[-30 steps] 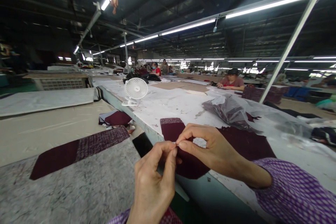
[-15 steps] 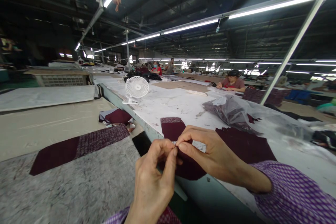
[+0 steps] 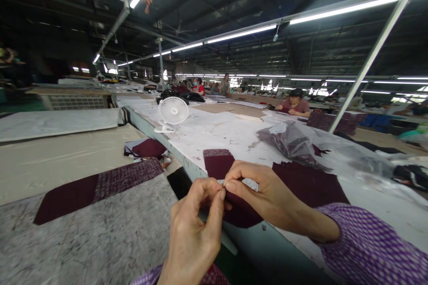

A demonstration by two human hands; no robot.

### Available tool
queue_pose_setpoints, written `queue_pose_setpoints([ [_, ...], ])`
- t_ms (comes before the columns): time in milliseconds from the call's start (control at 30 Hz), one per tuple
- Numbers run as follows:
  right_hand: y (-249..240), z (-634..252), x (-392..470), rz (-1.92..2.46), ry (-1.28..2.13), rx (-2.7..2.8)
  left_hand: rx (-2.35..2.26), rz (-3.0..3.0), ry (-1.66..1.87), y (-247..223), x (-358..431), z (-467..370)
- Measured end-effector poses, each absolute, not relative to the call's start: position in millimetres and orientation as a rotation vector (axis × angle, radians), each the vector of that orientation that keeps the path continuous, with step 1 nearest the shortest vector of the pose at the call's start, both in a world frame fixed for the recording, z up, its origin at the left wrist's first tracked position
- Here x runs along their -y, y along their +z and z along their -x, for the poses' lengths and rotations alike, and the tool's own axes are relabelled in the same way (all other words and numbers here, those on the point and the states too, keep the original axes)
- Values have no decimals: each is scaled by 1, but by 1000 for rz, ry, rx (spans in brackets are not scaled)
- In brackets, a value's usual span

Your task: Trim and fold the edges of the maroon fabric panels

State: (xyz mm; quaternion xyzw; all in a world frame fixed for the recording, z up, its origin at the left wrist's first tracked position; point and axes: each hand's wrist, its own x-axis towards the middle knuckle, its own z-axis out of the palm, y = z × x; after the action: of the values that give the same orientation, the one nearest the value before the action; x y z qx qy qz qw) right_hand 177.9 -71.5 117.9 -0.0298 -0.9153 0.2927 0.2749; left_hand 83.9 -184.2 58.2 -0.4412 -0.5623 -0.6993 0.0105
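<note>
My left hand (image 3: pixel 197 222) and my right hand (image 3: pixel 259 191) meet at the table's edge, thumb and forefinger of each pinched together. Their fingertips nearly touch; whatever lies between them is too small to make out. Directly behind and below the fingers is maroon fabric (image 3: pixel 242 213), overhanging the table edge and partly covered by my hands. Beyond my fingertips, a maroon piece with a speckled strip (image 3: pixel 219 162) lies on the white tabletop; whether it joins the fabric below is hidden. A larger maroon cloth (image 3: pixel 309 182) rests flat just past my right hand.
At left, a long maroon and speckled piece (image 3: pixel 96 189) lies on a grey mottled surface (image 3: pixel 100 240), near a bundle of scraps (image 3: pixel 147 147). A small white fan (image 3: pixel 173 110) stands on the table. Clear plastic bags (image 3: pixel 351 151) lie at right. Across the table sits a co-worker (image 3: pixel 296 103).
My hands keep their pinch almost in the same place. The view has shifted slightly. Across the table, the co-worker's hands have lifted with dark cloth.
</note>
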Motion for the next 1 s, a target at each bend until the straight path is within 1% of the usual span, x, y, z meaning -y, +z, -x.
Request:
queue_pose_setpoints([
  [67, 113, -177, 71, 34, 695, 2454, 1749, 1415, -2198, 58, 185, -82],
  [167, 105, -174, 68, -84, 425, 2395, 1754, 1465, -2265, 59, 185, -80],
  [233, 103, -173, 66, -116, 323, 2388, 1760, 1477, -2335, 59, 183, -79],
  [467, 121, -176, 61, 145, 664, 2614, 1707, 1341, -2733, 61, 177, -66],
  [567, 129, -181, 62, 223, 649, 2698, 1651, 1272, -2815, 60, 175, -61],
  [633, 130, -184, 63, 168, 599, 2754, 1617, 1234, -2846, 58, 174, -57],
  [733, 126, -186, 65, 83, 484, 2812, 1598, 1188, -2848, 54, 174, -53],
  [833, 118, -184, 65, 106, 390, 2754, 1571, 1187, -2872, 52, 174, -51],
  [1000, 116, -175, 58, 181, 527, 2675, 1627, 1304, -2855, 53, 174, -51],
])
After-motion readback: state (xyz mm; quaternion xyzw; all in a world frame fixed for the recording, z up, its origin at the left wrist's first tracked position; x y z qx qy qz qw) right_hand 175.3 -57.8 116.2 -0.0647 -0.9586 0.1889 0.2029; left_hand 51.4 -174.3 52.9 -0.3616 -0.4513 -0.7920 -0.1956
